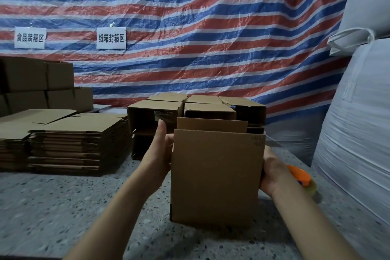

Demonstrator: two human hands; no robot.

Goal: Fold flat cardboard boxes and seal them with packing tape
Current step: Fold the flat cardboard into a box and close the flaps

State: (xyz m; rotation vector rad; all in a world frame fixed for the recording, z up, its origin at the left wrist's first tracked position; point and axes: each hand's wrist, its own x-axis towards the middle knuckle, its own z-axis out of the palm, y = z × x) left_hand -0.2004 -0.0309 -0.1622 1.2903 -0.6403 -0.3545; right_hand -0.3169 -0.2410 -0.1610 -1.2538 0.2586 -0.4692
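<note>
Both hands hold an upright brown cardboard box [216, 177] on the speckled grey counter [52, 207]: left hand [161, 152] spread flat against its side, right hand [272, 172] gripping the opposite edge.

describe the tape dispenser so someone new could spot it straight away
Start at the big white wrapped sack on the right of the speckled table. At its foot, just behind the right hand holding the upright box, lies the tape dispenser. It is the only orange thing among brown cardboard.
</note>
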